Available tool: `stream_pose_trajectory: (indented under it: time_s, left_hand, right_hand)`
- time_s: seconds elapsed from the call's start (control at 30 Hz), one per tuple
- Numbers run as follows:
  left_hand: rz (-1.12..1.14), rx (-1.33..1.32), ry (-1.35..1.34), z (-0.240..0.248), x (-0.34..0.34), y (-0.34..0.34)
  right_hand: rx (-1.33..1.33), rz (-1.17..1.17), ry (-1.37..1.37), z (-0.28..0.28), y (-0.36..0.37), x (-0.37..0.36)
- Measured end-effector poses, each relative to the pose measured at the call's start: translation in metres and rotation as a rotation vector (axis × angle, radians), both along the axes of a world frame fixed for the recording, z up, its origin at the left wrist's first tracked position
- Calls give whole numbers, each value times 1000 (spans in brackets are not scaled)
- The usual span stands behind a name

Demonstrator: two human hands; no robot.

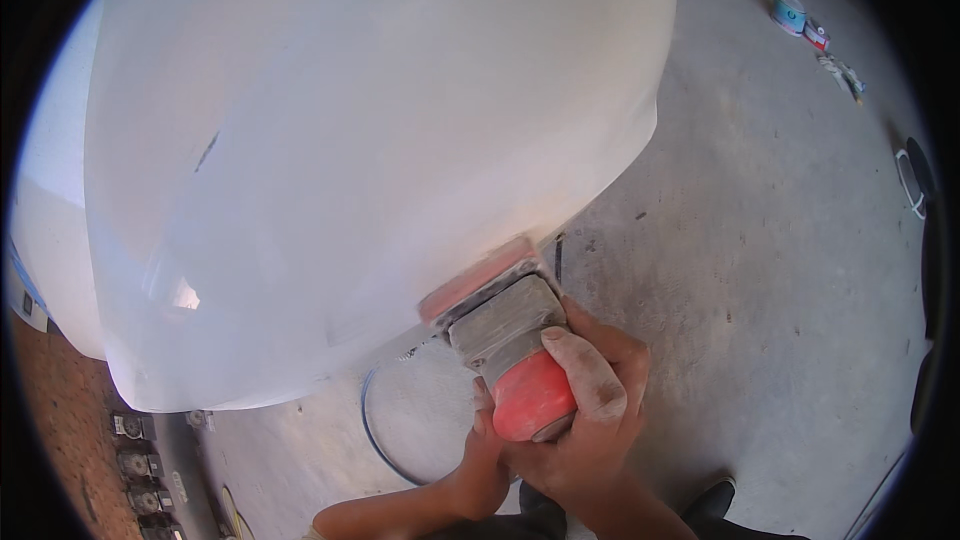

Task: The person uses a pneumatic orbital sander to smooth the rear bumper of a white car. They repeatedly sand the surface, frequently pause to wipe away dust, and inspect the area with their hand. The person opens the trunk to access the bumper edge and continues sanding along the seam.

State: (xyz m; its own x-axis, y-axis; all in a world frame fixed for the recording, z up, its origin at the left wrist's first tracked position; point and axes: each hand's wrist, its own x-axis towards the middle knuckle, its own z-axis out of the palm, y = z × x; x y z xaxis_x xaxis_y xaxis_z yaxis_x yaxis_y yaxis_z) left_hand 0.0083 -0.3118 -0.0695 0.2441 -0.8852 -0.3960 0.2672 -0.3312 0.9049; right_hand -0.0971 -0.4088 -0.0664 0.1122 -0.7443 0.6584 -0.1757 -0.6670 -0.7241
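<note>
A dusty power sander (535, 395) with a red rounded top and a grey neck is held in both my hands. Its reddish pad lies against the lower edge of a large white curved car body panel (330, 160). My right hand (595, 405) wraps over the sander from the right, thumb along its top and fingers dusty. Gripping the red body from the left and below is my left hand (483, 460), its fingers partly hidden behind the tool. A dark scratch-like mark (207, 151) shows on the panel's left part.
A thin dark hose (366, 415) curves over the grey concrete floor (760, 270) beside my left arm. Paint tins (789, 12) and a crumpled rag (842, 75) lie at the far right. Several small dark devices (140, 465) line the lower left. My shoe (712, 500) is below.
</note>
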Motion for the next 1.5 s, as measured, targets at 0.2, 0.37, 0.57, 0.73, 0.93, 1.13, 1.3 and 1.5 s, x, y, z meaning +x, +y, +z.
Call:
stream_pose_trajectory:
  time_s: [0.2, 0.37, 0.57, 0.73, 0.93, 1.13, 1.3, 1.5]
  left_hand:
    - [-130, -142, -72, -31, 9, -1]
    - [-257, -261, -162, -39, 2, -13]
    - [-113, -304, -159, -31, -16, -36]
    - [-122, -306, -22, -16, -22, -43]
    - [-200, -335, 81, -15, -26, -56]
    - [-222, -351, 171, -9, -34, -66]
    - [-98, -280, 122, -1, -41, -69]
    - [-208, -299, 181, 11, -41, -72]
  right_hand:
    - [61, -7, -5, 0, -2, -5]
    - [-4, -29, 32, 2, -12, -12]
    - [-45, -24, 53, 1, -18, -18]
    - [53, -84, 78, 2, -17, -20]
    - [50, -103, 68, 5, -24, -25]
    - [61, -119, 62, 5, -27, -25]
    - [52, -133, 18, 4, -30, -22]
    - [50, -218, -34, 6, -29, -19]
